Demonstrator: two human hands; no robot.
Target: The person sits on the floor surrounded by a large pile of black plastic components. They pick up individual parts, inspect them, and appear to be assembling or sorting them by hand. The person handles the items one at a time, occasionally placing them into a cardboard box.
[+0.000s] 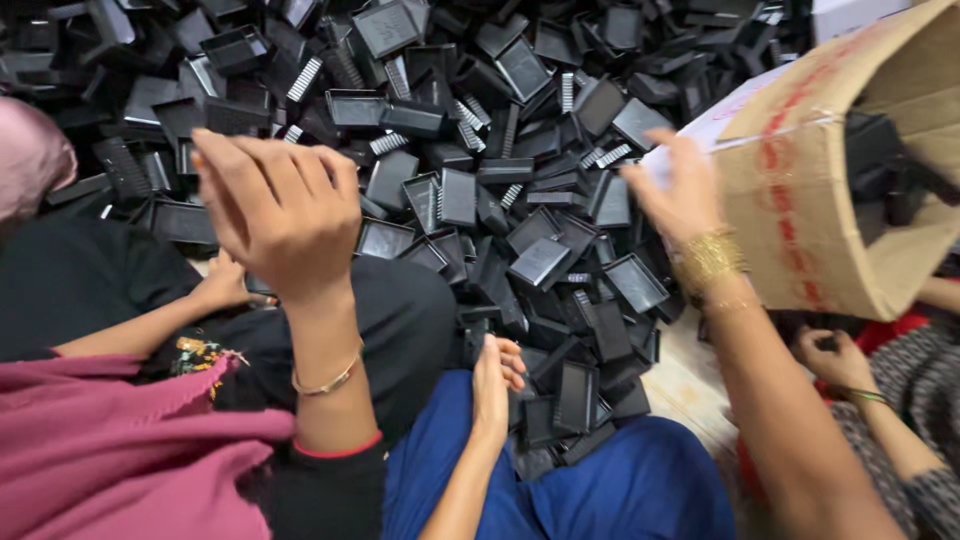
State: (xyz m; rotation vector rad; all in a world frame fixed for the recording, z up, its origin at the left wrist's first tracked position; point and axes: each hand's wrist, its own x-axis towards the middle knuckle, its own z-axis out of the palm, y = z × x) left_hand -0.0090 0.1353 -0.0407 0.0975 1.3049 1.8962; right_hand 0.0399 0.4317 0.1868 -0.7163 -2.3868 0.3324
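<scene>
The black plastic parts, shallow rectangular trays and ribbed pieces, lie in a loose heap that covers the floor across the whole upper and middle area, from the far left edge to the cardboard box on the right.

At far left, a pink cloth shows at the edge, with a magenta garment below it. A co-worker's small hand rests on black fabric beside the heap, partly hidden behind the wearer's forearm.

The left hand is raised above the near-left part of the heap, back toward the camera, fingers curled loosely and slightly apart. Whether anything sits in the palm cannot be told. A thin gold bangle circles the wrist.

At centre bottom, another person's hand stands edge-up against the near rim of the heap, over blue fabric.

The right hand reaches out to the tilted cardboard box, fingers spread and touching its white lower flap; no firm grasp is visible. Gold bangles sit at the wrist. The box stands on its side, its mouth facing right, with dark parts visible inside. It blocks the heap's right edge.

At lower right, a further hand with a green bangle lies beneath the box.
</scene>
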